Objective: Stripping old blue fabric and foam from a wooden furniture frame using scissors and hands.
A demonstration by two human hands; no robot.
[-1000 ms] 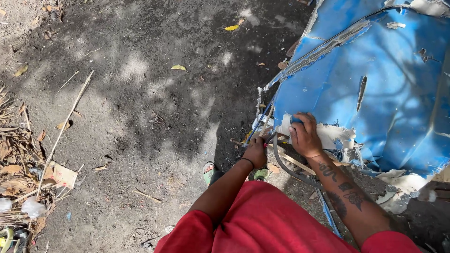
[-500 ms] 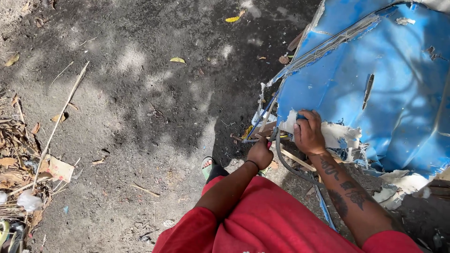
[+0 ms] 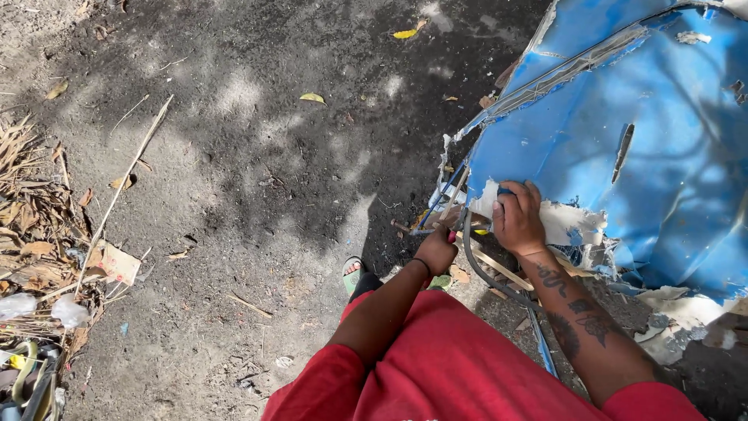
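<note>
The person is bending over a crumpled blue panel (image 3: 623, 156) lying on dark, dusty ground (image 3: 257, 171). The right hand (image 3: 517, 220) is pressing down on the panel's torn lower edge, its fingers curling closed over a ragged white strip (image 3: 562, 224) where the blue skin is peeling away. That strip is running out from under the fingers toward the right, and the broad blue sheet is spreading beyond the fingertips, up and to the right.

The left hand (image 3: 436, 249) is sitting just beside the right one, low at the panel's torn corner. Its fingers are folding shut around something small with a red tip (image 3: 451, 235); I cannot tell what it is. A black band is circling that wrist.

Between the two hands a dark hose (image 3: 477, 265) is looping down and away under the right forearm, and a pale wooden slat (image 3: 499, 267) is crossing it. Thin blue wires (image 3: 438, 200) are poking out just above the left fingers, crowding the corner.

Behind the left wrist a green sandal (image 3: 352, 274) is peeking out beside the red cloth (image 3: 444, 366) filling the bottom of the view. Well off to the left, a long dry stick (image 3: 125, 187), dead leaves (image 3: 31, 226) and a scrap of cardboard (image 3: 118, 263) are littering the dirt.
</note>
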